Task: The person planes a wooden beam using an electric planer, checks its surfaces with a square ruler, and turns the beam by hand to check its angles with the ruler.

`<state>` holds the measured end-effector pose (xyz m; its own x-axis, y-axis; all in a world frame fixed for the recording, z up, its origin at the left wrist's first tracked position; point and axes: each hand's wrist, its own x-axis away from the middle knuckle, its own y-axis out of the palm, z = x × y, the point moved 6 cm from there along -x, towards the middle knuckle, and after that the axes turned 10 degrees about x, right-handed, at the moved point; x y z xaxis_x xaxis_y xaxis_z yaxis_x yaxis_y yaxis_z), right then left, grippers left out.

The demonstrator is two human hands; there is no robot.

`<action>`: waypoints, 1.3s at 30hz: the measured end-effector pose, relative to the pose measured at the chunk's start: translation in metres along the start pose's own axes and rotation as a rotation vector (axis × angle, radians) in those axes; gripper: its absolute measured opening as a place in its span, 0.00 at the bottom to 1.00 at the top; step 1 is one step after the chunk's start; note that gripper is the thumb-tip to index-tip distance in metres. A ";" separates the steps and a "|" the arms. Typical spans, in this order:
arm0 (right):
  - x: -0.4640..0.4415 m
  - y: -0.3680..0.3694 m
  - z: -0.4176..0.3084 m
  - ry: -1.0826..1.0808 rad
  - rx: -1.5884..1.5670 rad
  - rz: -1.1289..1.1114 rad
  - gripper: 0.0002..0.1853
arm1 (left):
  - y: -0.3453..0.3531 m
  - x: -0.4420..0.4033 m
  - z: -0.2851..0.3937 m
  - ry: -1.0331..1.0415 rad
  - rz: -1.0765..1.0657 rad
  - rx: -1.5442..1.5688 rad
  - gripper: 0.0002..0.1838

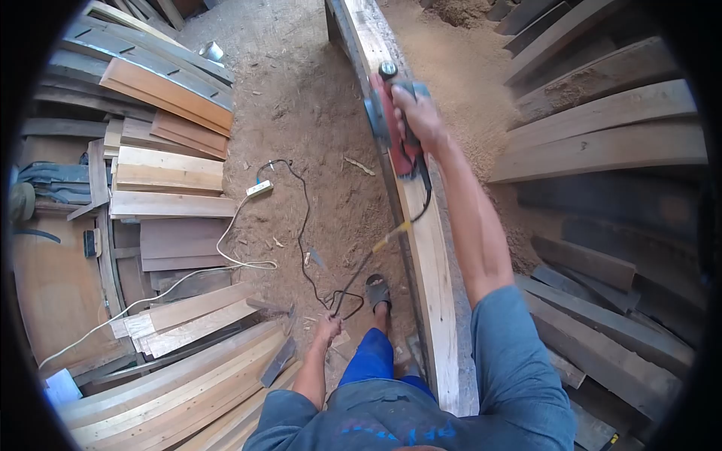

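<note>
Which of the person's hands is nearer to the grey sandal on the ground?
The left hand: it is low, just left of the sandal. The right hand is well ahead, gripping the red power tool.

The person is wearing a faded dark blue-grey short-sleeved T-shirt (391, 413) showing blue lettering across the chest, too small and creased to read. Bright blue trousers (370, 359) are covering the legs, and a dark grey open-toed sandal (378, 294) is showing on one foot.
</note>
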<state>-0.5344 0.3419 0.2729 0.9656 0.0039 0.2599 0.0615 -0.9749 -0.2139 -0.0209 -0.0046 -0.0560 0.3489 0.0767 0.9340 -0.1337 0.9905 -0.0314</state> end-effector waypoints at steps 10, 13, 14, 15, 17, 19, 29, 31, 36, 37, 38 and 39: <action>0.368 -0.018 0.103 0.082 0.222 0.002 0.19 | 0.025 0.020 -0.071 0.147 0.063 -0.289 0.35; 0.465 -0.017 0.129 0.273 0.141 -0.102 0.22 | 0.066 0.007 -0.032 0.247 0.048 -0.322 0.31; 0.479 -0.016 0.135 0.247 0.107 -0.083 0.23 | 0.083 -0.001 -0.013 0.283 0.044 -0.329 0.30; 0.492 -0.012 0.142 0.231 0.069 -0.064 0.23 | 0.101 -0.009 0.006 0.359 -0.015 -0.299 0.29; 0.489 -0.008 0.144 0.207 0.051 -0.029 0.24 | 0.138 -0.030 0.052 0.536 -0.053 -0.255 0.28; 0.458 -0.005 0.133 0.208 0.088 -0.022 0.25 | 0.175 -0.040 0.099 0.614 -0.061 -0.169 0.30; 0.167 -0.002 0.021 -0.089 0.146 0.137 0.17 | 0.291 -0.014 0.304 0.726 -0.280 0.139 0.31; 0.104 -0.002 0.006 -0.110 0.221 0.173 0.19 | 0.297 -0.017 0.316 0.713 -0.256 0.136 0.31; -0.032 0.000 -0.062 -0.061 0.286 0.148 0.27 | 0.297 -0.015 0.331 0.695 -0.123 0.086 0.32; -0.057 0.000 -0.072 -0.075 0.271 0.144 0.29 | 0.296 -0.015 0.333 0.692 -0.099 0.077 0.32; -0.081 0.000 -0.077 -0.065 0.260 0.126 0.29 | 0.295 -0.015 0.333 0.688 -0.074 0.064 0.32; -0.103 0.000 -0.079 -0.054 0.251 0.108 0.29 | 0.294 -0.015 0.334 0.686 -0.053 0.054 0.32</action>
<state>-0.6533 0.3238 0.3204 0.9817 -0.0783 0.1734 0.0118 -0.8845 -0.4664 -0.3753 0.2478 0.0391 0.8620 0.1004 0.4968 -0.1400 0.9892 0.0429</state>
